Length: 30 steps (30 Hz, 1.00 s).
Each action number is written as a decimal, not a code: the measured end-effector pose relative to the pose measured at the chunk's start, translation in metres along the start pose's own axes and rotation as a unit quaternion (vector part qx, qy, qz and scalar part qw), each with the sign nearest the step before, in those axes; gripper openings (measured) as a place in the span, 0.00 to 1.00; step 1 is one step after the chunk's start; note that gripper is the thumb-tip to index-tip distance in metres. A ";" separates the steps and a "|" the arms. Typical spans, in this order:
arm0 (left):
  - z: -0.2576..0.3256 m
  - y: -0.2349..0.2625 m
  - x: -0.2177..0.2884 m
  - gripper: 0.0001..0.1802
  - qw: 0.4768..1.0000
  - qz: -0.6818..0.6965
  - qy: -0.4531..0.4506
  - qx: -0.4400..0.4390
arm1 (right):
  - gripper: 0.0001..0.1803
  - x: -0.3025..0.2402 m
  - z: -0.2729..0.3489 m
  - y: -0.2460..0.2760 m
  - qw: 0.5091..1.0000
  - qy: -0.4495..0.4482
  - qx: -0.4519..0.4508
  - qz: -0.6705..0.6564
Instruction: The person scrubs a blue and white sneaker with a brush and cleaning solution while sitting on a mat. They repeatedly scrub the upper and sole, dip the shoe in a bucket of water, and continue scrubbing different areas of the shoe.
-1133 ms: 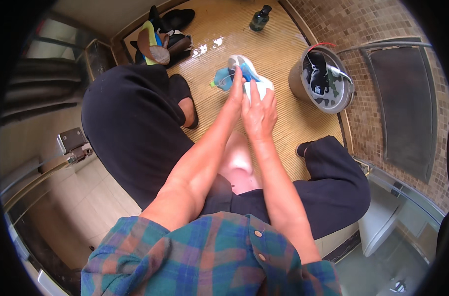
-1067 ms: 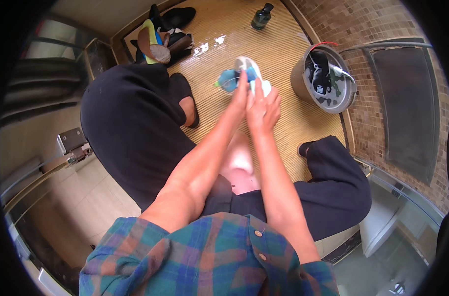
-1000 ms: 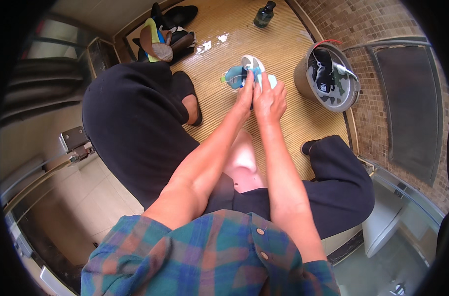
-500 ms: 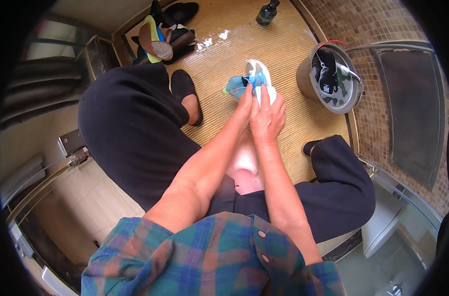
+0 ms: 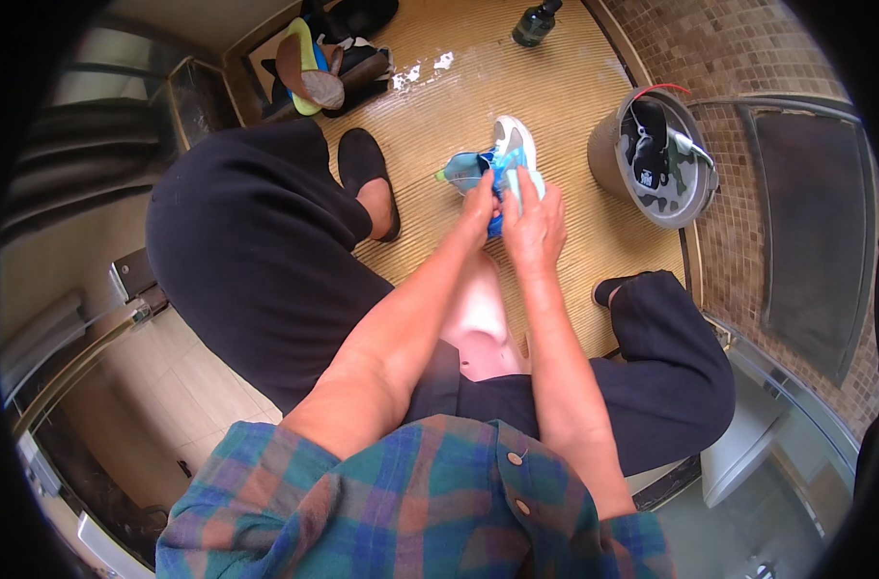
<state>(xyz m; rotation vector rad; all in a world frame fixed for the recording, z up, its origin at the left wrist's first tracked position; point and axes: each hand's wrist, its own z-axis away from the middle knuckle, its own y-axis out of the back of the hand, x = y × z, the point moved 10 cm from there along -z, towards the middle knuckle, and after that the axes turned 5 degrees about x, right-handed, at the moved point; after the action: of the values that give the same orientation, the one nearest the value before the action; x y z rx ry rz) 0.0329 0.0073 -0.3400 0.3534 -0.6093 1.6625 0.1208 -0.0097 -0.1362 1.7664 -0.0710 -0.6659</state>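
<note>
i look down and see my left hand (image 5: 480,201) and my right hand (image 5: 536,224) close together over a blue and white sport shoe (image 5: 498,166). the shoe lies on the yellow ribbed wood floor (image 5: 439,106), out in front of my knees, with its white sole turned up and to the right. the grip of my left hand is closed on the blue side of the shoe. the grip of my right hand is closed too, with the fingers (image 5: 530,185) curled over the sole end of the shoe, and something white pokes out by them, but i cannot tell what it is. my two hands are touching each other. to the right of the shoe, near but apart from it, stands a round grey bucket (image 5: 608,154) with a black shoe (image 5: 649,145) inside it. at the top of the floor stands a small dark bottle (image 5: 534,23), well apart from my hands. at the top left is a pile of more shoes, one with a bright yellow-green edge (image 5: 309,68). my left foot wears a black slipper (image 5: 367,172), just to the left of the blue and white shoe. my legs are in black trousers (image 5: 246,241), and my shirt (image 5: 410,511) has blue, green and red squares.
</note>
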 end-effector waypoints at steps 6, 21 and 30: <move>0.009 -0.006 0.002 0.27 0.999 -0.020 0.003 -0.045 | 0.24 0.004 -0.010 -0.025 0.997 0.006 0.019 0.072; 0.026 -0.023 0.020 0.32 0.986 0.020 0.105 -0.130 | 0.25 0.031 -0.015 -0.034 0.981 -0.069 -0.076 -0.163; 0.041 -0.031 0.024 0.39 0.965 0.135 0.137 -0.180 | 0.23 0.004 -0.008 -0.040 0.999 0.033 0.029 0.002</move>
<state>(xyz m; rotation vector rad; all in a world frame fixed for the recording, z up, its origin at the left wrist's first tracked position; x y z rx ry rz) 0.0545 0.0061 -0.2881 -0.2309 -0.7572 1.7739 0.1158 0.0080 -0.1732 1.8425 -0.0499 -0.6074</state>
